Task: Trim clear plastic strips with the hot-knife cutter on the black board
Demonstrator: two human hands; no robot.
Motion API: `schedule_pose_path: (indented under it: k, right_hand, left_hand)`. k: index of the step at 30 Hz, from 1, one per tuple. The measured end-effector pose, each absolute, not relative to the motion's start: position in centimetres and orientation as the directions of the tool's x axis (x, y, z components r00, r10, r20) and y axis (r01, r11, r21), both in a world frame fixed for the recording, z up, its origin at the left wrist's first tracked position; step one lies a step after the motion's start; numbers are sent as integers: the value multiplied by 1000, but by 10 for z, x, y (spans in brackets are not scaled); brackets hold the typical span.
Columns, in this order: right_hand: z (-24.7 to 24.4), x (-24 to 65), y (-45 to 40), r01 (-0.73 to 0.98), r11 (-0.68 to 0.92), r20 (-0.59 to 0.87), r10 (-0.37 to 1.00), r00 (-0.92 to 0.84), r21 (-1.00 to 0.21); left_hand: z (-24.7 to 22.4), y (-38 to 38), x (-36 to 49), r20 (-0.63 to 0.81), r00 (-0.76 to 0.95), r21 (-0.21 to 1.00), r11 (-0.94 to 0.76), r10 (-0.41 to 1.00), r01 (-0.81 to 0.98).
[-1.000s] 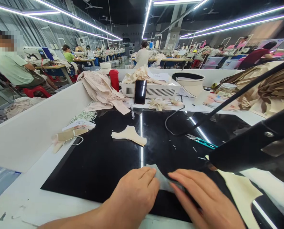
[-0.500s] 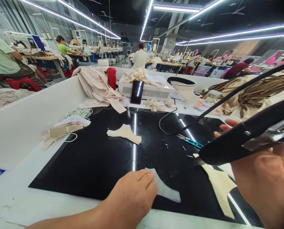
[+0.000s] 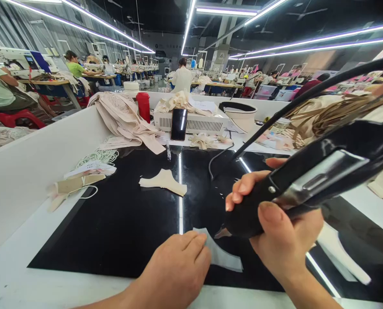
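Observation:
My left hand (image 3: 181, 268), fingers together, presses a translucent greyish-white curved piece (image 3: 225, 256) onto the black mat (image 3: 114, 227); part of the piece is hidden under the fingers. My right hand (image 3: 284, 231) is wrapped round a black corded hand tool (image 3: 310, 180) with a small metal tip (image 3: 223, 233). The tip is just above and beside the upper edge of the translucent piece; whether they touch I cannot tell. Farther back on the mat lies a cream curved fabric piece (image 3: 164, 182). Right of my right wrist is another pale piece (image 3: 346, 255), partly hidden.
A bundle of pale cord (image 3: 98, 158) and tan strips (image 3: 77, 184) lie at left. Behind the mat are a heap of beige fabric (image 3: 123, 113), a red cup (image 3: 143, 107), a phone (image 3: 179, 124) and a white vented box (image 3: 207, 123). The tool's black cord (image 3: 269, 118) crosses the right side.
My right hand has swung the tool leftward from the right side to the translucent piece. The cream piece under its tip before is no longer there. My left hand stays on the translucent piece.

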State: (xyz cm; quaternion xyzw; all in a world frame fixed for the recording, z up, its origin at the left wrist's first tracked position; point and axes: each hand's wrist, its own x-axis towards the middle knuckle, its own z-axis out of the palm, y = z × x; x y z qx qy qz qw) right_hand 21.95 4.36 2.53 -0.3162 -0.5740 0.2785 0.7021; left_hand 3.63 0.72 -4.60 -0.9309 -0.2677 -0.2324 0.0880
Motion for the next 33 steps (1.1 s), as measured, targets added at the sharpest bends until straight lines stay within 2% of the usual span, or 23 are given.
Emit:
schedule_pose_path:
  k: [7, 13, 21, 29, 33]
  right_hand:
    - [15, 204, 52, -82, 654, 627, 749, 214, -752]
    - [11, 208, 55, -29, 631, 609, 760, 227, -776]
    - [11, 206, 55, -55, 658, 629, 738, 246, -751]
    - [12, 198, 59, -224, 675, 630, 737, 244, -703]
    - [10, 193, 58, -254, 663, 624, 749, 223, -704]
  left_hand:
    - [-47, 6, 38, 507, 742, -70, -838, 438, 542]
    - [-50, 5, 40, 537, 722, -80, -825, 437, 559]
    - [-49, 4, 40, 538, 717, -65, -826, 443, 560]
    - [-46, 5, 39, 554, 720, -101, -825, 418, 556]
    - [-47, 5, 38, 555, 719, -103, -823, 418, 558]
